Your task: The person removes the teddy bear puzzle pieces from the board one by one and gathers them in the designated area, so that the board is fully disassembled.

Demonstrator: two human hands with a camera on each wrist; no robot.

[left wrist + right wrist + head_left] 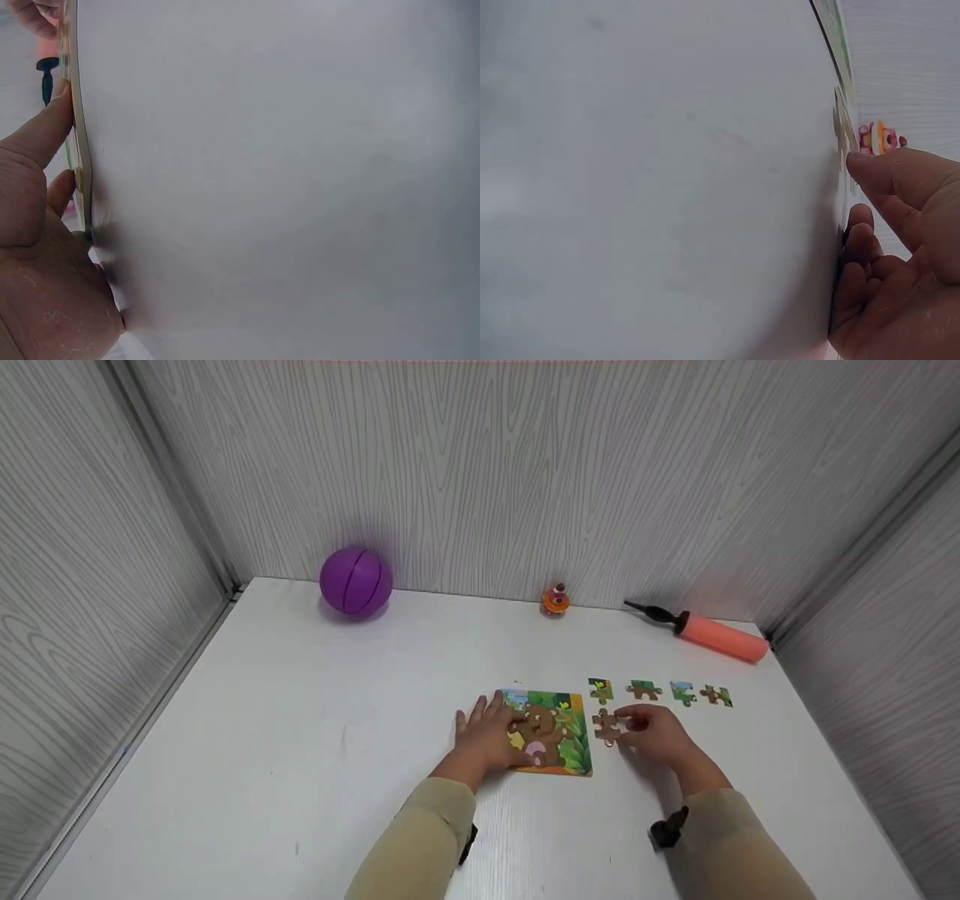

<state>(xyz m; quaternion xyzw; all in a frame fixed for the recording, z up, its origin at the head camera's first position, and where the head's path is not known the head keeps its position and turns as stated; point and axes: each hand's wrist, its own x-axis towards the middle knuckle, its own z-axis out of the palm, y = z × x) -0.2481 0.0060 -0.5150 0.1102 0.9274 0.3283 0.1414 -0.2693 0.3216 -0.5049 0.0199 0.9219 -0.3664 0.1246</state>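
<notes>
A square bear-picture puzzle board (553, 733) lies on the white table (300, 735). My left hand (487, 733) rests flat on the board's left part, fingers spread and straight; the left wrist view shows the thumb (45, 127) against the board edge (77, 142). Just right of the board lies a brown puzzle piece (606, 726). My right hand (654, 733) pinches its right side. In the right wrist view the right thumb (892, 176) meets the piece (843, 124) while the other fingers curl on the table.
Several loose puzzle pieces (643, 689) lie in a row behind the right hand. At the back wall stand a purple ball (355, 580), a small orange toy (556, 600) and an orange pump (709, 634). Grey panel walls close in three sides.
</notes>
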